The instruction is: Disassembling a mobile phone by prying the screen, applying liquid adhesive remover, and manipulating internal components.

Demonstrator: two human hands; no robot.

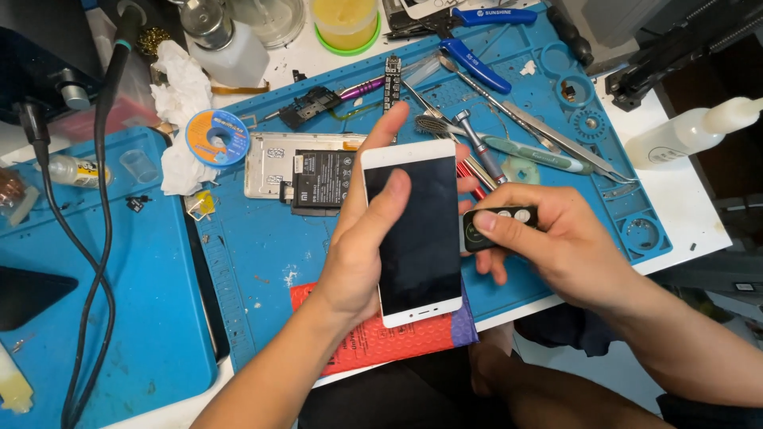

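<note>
1. My left hand [362,238] is clamped on the white smartphone [415,230] at mid-frame, thumb across the dark screen; held over the table edge, a loose grip could drop it.
2. My right hand [556,242] pinches a small black tool [497,226] against the phone's right edge; a slip could scratch the glass.
3. Behind, upper centre: the open phone back with battery [306,171] and tweezers [568,147] could be knocked.
</note>
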